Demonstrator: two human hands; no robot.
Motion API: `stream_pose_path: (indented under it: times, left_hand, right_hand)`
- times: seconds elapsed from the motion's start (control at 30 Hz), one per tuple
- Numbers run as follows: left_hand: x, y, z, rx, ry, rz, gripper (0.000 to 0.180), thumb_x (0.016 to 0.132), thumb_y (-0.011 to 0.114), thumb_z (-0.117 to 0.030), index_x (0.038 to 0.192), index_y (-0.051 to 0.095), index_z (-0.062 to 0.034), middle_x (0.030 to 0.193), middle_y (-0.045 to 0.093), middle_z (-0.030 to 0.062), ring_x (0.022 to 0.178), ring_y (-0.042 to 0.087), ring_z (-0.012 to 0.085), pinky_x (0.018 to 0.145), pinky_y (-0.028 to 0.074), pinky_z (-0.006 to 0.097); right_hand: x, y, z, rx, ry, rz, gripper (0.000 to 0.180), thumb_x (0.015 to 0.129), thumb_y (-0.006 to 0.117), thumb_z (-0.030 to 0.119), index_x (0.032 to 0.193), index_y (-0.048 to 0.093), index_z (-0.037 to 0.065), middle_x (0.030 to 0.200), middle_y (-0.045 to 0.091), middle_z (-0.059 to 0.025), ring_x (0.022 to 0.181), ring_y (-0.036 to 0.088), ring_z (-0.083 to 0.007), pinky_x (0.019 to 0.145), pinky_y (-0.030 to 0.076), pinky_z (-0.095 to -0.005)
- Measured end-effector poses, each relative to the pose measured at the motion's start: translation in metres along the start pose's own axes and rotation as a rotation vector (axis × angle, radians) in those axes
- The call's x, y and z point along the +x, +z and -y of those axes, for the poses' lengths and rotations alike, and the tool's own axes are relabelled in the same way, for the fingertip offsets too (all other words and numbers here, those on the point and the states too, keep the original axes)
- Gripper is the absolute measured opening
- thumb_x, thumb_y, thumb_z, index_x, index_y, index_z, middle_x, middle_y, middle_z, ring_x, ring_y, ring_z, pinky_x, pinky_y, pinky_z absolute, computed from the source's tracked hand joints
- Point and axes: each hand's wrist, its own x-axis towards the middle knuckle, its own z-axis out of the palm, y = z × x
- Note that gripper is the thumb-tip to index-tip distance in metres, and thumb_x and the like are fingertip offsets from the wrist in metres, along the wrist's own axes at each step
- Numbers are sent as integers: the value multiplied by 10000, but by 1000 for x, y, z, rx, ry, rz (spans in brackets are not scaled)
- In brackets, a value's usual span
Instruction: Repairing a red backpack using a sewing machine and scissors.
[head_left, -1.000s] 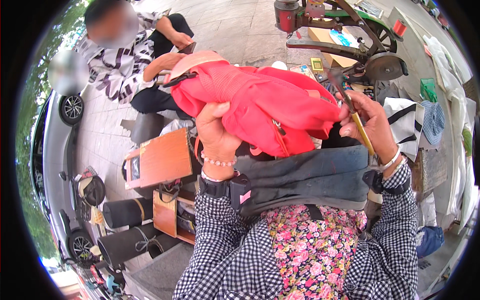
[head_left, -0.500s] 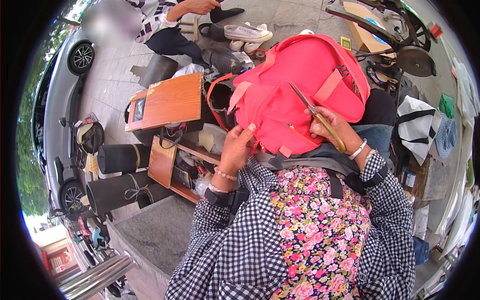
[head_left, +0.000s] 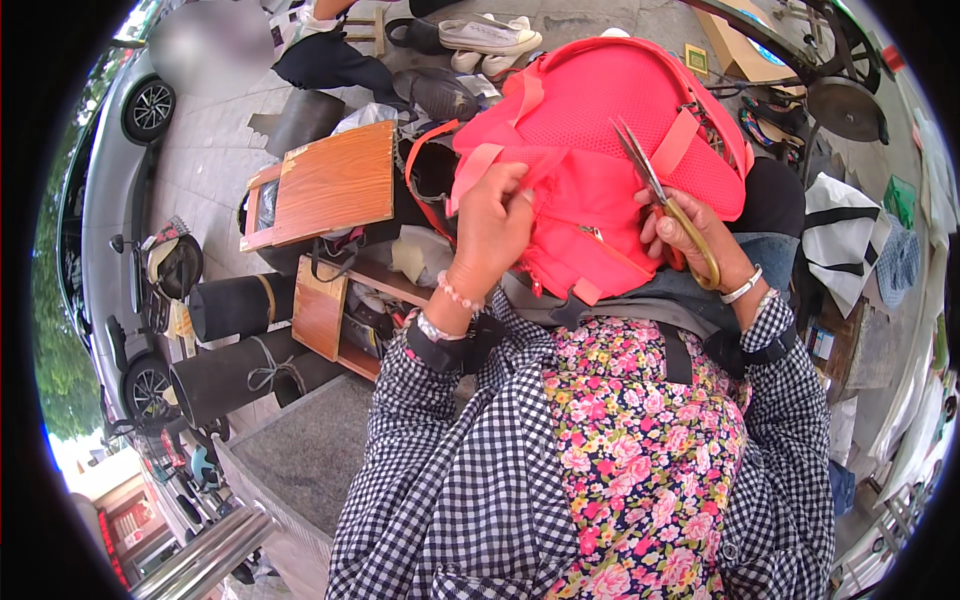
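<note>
A bright pink backpack [head_left: 590, 110] lies across my lap, its mesh side and straps facing up. My left hand [head_left: 497, 220] is closed on the fabric at the backpack's left side, beside the base of a strap; its fingertips are partly hidden. In my right hand [head_left: 690, 235] is a pair of scissors [head_left: 708, 262] with yellow handles, held over the backpack's right part. The blades are slightly parted and point up and away from me. A small zipper pull hangs on the pink fabric between my hands.
On the left stands a wooden box [head_left: 335, 190] with an open compartment of odds and ends, near dark rolls [head_left: 230, 305] of sheet material. Shoes [head_left: 490, 38] lie beyond the backpack, close to a seated person. A black machine with a wheel [head_left: 845, 110] stands far right, above a white bag [head_left: 835, 240].
My left hand has shifted up and right along the backpack and turned its back toward me. The scissors have moved right, and their blades and handles have spread a little.
</note>
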Motion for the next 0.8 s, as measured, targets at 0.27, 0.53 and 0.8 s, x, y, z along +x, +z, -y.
stream_pose_path:
  times: [0.27,0.53,0.8]
  left_hand:
    - [14,12,-9,-643,-57,-74,189,767,487,72,945,497,9,807,556,34,704,510,56,636,414,184]
    - [15,-3,-22,-725,-105,8,124,769,509,58,883,513,9,745,550,36,645,531,82,608,434,207]
    - [12,1,-43,-337,-43,174,158,724,566,26,877,563,-11,772,538,21,675,501,80,620,407,197]
  right_hand:
    - [-7,-16,1,68,10,-97,475,851,465,417,1096,451,10,751,529,-31,645,511,-85,608,408,-198]
    - [-24,-12,3,-7,-61,-120,557,852,430,454,1167,411,-5,777,536,-44,637,512,-85,615,406,-200]
    - [-96,-53,15,330,-307,-362,898,700,377,689,1277,264,10,789,533,-82,544,525,-105,485,439,-208]
